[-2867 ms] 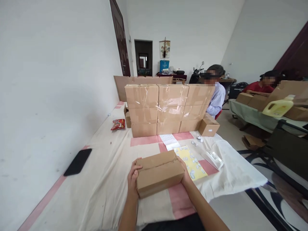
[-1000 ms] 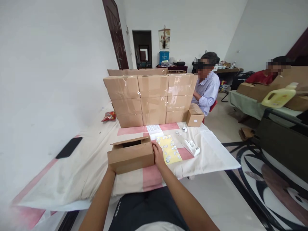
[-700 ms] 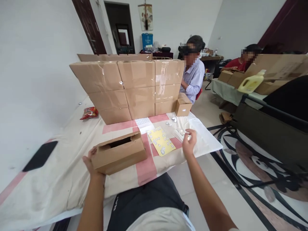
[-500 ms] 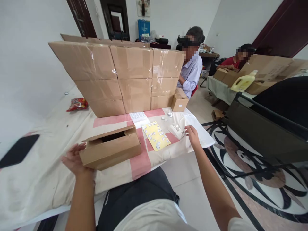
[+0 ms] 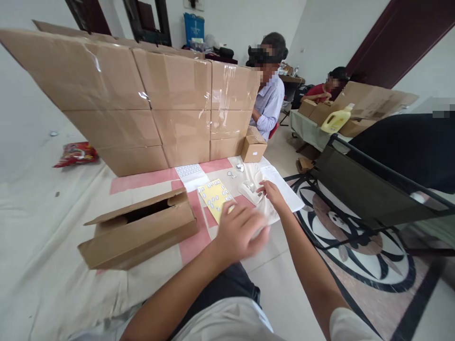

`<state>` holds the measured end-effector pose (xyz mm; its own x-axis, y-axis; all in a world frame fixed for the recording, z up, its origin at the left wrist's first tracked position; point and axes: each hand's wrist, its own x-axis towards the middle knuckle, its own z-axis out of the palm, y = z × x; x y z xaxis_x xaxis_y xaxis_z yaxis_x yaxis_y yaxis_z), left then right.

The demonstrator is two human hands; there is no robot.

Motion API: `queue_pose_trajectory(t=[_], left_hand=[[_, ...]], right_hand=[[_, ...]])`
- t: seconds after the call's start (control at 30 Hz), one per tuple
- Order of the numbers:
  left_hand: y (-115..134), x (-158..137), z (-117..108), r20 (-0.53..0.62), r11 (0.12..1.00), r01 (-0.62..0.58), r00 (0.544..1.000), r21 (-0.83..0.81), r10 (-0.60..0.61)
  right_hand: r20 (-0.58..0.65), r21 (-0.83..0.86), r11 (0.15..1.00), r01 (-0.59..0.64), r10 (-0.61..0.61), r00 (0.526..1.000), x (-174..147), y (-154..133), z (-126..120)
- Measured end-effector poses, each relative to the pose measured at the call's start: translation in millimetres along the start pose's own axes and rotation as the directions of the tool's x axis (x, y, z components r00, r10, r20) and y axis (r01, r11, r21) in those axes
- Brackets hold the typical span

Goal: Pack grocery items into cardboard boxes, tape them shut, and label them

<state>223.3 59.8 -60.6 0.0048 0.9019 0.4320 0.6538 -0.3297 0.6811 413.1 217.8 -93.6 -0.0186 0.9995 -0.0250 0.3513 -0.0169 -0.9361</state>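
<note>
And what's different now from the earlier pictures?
The left hand let go of the box and swung right toward the yellow sheet. The right hand let go too and reached right, to the tape dispenser. The box's top now gapes open. The stack and red bag stayed put.

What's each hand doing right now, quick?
Left hand: open, loosely curled and blurred; nothing seen in it.
Right hand: at the white tape dispenser; whether it grips it cannot be told.
</note>
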Motion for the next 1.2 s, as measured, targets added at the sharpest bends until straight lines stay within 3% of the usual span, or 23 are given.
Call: queue_pose_trajectory(t=[0.07,0.17,0.27,0.4,0.6,0.93,1.2], left_hand=[[-5,43,40,0.100,0.998,-0.044,0.994,0.042,0.039],[-38,95,83,0.147,0.995,0.034,0.988,0.098,-0.048],[-76,110,104,0.212,0.999,-0.020,0.977,0.042,0.011],[-95,95,115,0.225,0.995,-0.102,0.970,0.013,0.096],[-90,86,133,0.197,0.997,-0.061,0.979,0.057,0.048],[-97,86,134,0.139,0.996,-0.075,0.988,0.049,0.068],[-95,87,132,0.163,0.992,-0.075,0.985,0.105,0.058]], right_hand=[[0.022,-0.016,0.999,-0.029,0.029,0.999,2,-6,1],[0.044,-0.053,0.994,-0.093,0.095,0.995,7,-12,1],[0.066,-0.095,0.981,-0.172,0.179,0.982,14,-15,2],[0.087,-0.151,0.951,-0.270,0.285,0.954,23,-19,4],[0.042,-0.197,0.909,-0.366,0.381,0.924,36,-28,6],[-0.021,-0.241,0.926,-0.290,0.294,0.955,17,-31,-8],[-0.075,-0.292,0.899,-0.326,0.318,0.945,-11,-20,-26]])
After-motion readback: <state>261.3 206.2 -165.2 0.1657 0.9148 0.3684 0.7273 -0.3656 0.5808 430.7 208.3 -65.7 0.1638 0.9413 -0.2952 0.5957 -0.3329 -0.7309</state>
